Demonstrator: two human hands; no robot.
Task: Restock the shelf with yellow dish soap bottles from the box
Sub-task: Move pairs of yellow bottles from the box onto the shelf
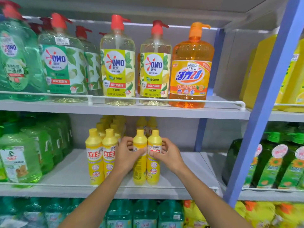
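Note:
Two yellow dish soap bottles stand side by side at the front of the middle shelf (181, 163). My left hand (126, 153) grips the left one (139, 170) around its upper body. My right hand (166, 153) grips the right one (153, 170) the same way. Both bottles are upright, bases on the shelf. To their left stand two more yellow bottles (102, 155) with red lettering, and several others line up behind both pairs. No box is in view.
Green bottles (21, 162) fill the left of the middle shelf. The upper shelf carries pump bottles, including an orange one (190, 68). A blue upright post (261, 112) stands at the right, with green bottles (279, 165) beyond it. A white rail (164, 187) runs along the shelf front.

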